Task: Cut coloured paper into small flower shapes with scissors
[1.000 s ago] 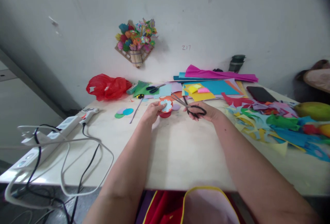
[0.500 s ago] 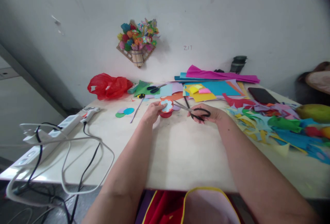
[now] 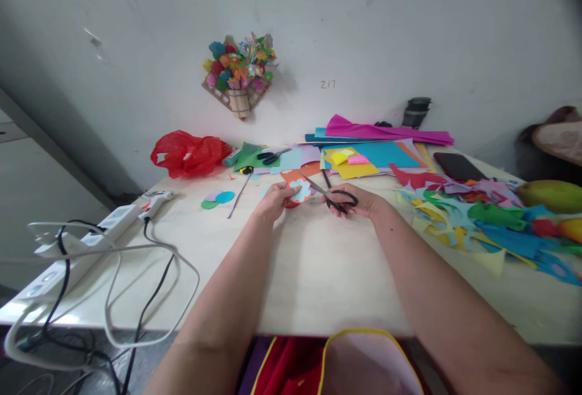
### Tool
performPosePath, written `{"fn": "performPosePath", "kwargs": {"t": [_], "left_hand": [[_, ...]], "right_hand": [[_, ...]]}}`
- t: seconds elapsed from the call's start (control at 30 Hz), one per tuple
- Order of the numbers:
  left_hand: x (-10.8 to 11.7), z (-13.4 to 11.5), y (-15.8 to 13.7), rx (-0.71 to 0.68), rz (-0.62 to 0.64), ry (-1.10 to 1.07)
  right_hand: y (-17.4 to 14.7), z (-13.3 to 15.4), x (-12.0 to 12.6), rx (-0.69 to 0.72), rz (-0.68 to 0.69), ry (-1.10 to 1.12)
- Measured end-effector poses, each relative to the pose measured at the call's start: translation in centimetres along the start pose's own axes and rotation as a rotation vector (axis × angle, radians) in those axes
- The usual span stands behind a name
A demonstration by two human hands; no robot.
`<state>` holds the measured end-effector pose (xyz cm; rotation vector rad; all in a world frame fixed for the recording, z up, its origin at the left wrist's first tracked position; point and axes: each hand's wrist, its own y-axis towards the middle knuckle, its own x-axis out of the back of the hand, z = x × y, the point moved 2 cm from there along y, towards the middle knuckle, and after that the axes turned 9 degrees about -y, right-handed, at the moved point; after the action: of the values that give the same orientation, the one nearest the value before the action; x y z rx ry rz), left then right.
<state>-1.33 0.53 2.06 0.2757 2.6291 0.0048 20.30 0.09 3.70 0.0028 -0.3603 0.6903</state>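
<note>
Scissors (image 3: 325,193) apparently just above the pale table (image 3: 313,286), grey wall (image 3: 364,37) behind.

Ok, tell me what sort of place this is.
Probably a paper-craft workspace: scissors in the right hand, coloured paper scraps heaped on the table, and a bouquet of colourful, seemingly handmade flowers against the wall.

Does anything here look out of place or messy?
Yes, the cables by the power strip: they lie tangled and droop over the front edge of the table. At the right, paper scraps lie in a loose heap.
</note>
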Motion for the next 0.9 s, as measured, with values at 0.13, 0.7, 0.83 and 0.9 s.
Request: {"fn": "performPosePath", "kwargs": {"t": [0.13,0.7,0.83,0.9], "left_hand": [[-0.42,0.3,-0.05,0.029,-0.034,-0.023],[-0.66,0.23,-0.17,0.073,-0.082,-0.061],[-0.76,0.18,-0.3,0.094,-0.073,-0.049],[-0.82,0.14,-0.36,0.099,-0.073,-0.047]], "right_hand": [[0.32,-0.21,-0.17,0.029,0.018,-0.001],[0.47,-0.36,-0.23,0.084,0.03,0.014],[0.33,-0.17,-0.36,0.08,0.041,0.009],[0.3,-0.14,-0.39,0.084,0.05,0.006]]}}
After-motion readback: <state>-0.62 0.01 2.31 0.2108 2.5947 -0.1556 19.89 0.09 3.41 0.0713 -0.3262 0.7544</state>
